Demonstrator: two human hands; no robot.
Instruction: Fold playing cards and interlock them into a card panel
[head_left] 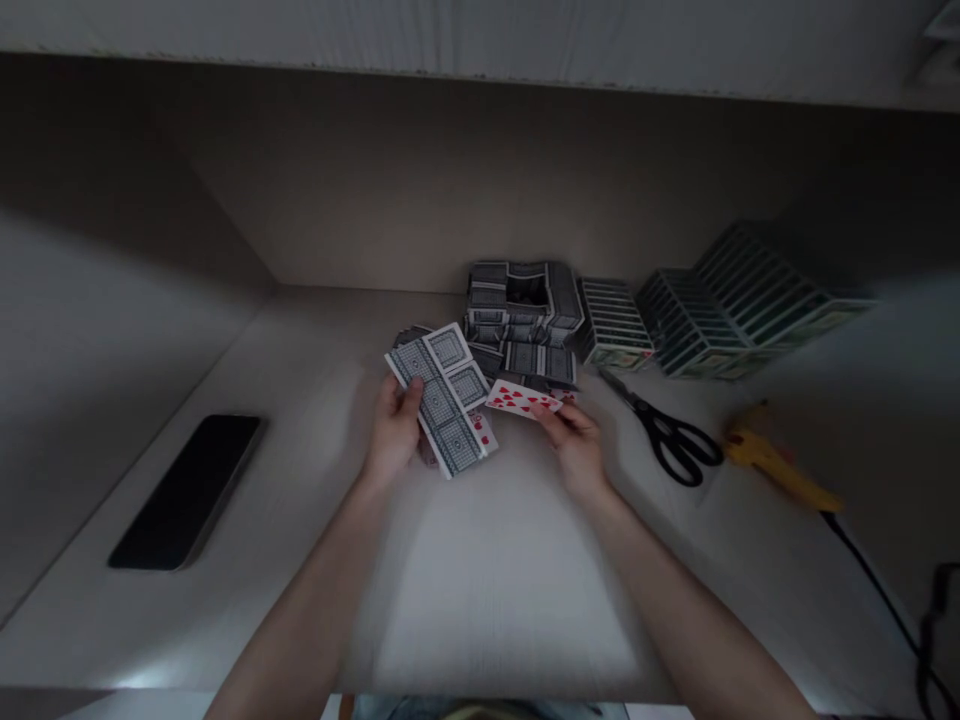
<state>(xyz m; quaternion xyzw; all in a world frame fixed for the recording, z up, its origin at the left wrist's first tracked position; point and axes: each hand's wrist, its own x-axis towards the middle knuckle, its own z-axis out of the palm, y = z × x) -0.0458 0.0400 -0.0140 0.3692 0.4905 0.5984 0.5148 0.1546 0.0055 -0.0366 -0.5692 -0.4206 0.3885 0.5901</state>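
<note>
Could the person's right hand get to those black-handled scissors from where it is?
Probably yes: the right hand sits just beside the black-handled scissors with nothing between them, though it is pinching a playing card.

a playing card (481, 433) lies half hidden under the held cards (442, 400), its suit probably hearts.

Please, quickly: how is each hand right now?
Left hand: closed, holding grey-backed playing cards.
Right hand: closed, pinching a red-hearts playing card.
</note>
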